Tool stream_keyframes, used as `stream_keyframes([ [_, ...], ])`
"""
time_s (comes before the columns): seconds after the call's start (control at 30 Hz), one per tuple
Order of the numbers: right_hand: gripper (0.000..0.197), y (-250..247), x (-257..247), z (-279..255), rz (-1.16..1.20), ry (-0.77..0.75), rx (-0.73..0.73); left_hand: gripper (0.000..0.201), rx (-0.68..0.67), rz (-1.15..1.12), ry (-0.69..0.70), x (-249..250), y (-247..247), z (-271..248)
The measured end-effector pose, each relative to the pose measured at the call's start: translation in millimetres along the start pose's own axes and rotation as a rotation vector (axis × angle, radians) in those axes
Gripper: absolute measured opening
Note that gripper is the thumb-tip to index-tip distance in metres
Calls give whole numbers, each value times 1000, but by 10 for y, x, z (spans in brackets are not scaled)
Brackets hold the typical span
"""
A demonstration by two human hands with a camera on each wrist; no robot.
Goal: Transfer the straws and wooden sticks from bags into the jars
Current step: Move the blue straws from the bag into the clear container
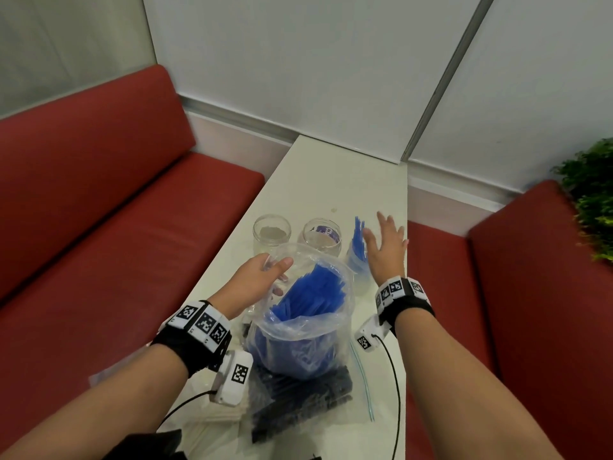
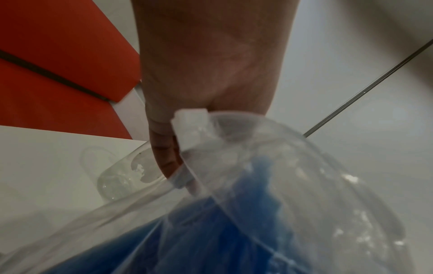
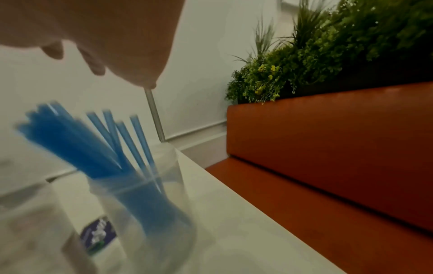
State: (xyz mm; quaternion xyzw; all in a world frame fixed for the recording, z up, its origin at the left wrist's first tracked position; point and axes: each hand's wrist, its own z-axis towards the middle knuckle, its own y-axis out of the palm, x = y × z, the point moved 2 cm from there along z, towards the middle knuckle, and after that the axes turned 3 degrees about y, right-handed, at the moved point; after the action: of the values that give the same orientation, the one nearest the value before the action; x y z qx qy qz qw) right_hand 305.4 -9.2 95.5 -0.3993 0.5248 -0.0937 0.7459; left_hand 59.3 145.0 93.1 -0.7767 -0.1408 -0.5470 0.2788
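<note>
Your right hand [image 1: 386, 247], spread and empty, hovers right-centre beside the straw jar [image 1: 357, 260]; your left hand [image 1: 262, 280] pinches the bag [image 1: 305, 320] lower-centre, straws [image 1: 308, 293] upright.

We're in what looks like a café or restaurant booth: red padded benches [image 1: 109, 180] face each other on either side of a narrow white table [image 1: 335, 180] pushed up against pale panelled walls [image 1: 298, 61]. Behind the right bench's back there's a bank of green foliage [image 3: 339, 48], the kind of planter that divides seating areas.
</note>
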Motion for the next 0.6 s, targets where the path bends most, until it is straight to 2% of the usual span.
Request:
stream_keyframes([
  [0.07, 39, -195, -205, -66, 160, -60, 190, 46, 28, 32, 1, -18, -9, 15],
  [0.1, 29, -283, -319, -107, 245, -57, 228, 43, 46, 39, 7, -20, -13, 22],
  [0.13, 20, -356, -442, -157, 335, -41, 203, 41, 65, 29, 15, -18, -18, 27],
  [0.2, 11, -454, -673, -320, 521, 20, -33, 35, 98, -31, 42, 14, -21, 12],
  [0.27, 22, -456, -844, -551, 570, 78, -330, 29, 123, -120, 76, 34, 7, 12],
  [0.33, 37, -416, -923, -865, 396, 137, -577, 14, 148, -187, 110, 60, 59, -38],
  [0.4, 47, -372, -939, -1141, 172, 199, -730, 19, 165, -198, 121, 86, 117, -89],
  [0.43, 49, -355, -937, -1226, 81, 211, -742, 26, 150, -185, 116, 109, 144, -112],
  [0.53, 45, -403, -957, -1324, -170, 153, -620, 55, 52, -130, 88, 157, 175, -163],
  [0.6, 38, -450, -992, -1382, -166, 111, -500, 77, -64, -91, 103, 178, 197, -191],
])
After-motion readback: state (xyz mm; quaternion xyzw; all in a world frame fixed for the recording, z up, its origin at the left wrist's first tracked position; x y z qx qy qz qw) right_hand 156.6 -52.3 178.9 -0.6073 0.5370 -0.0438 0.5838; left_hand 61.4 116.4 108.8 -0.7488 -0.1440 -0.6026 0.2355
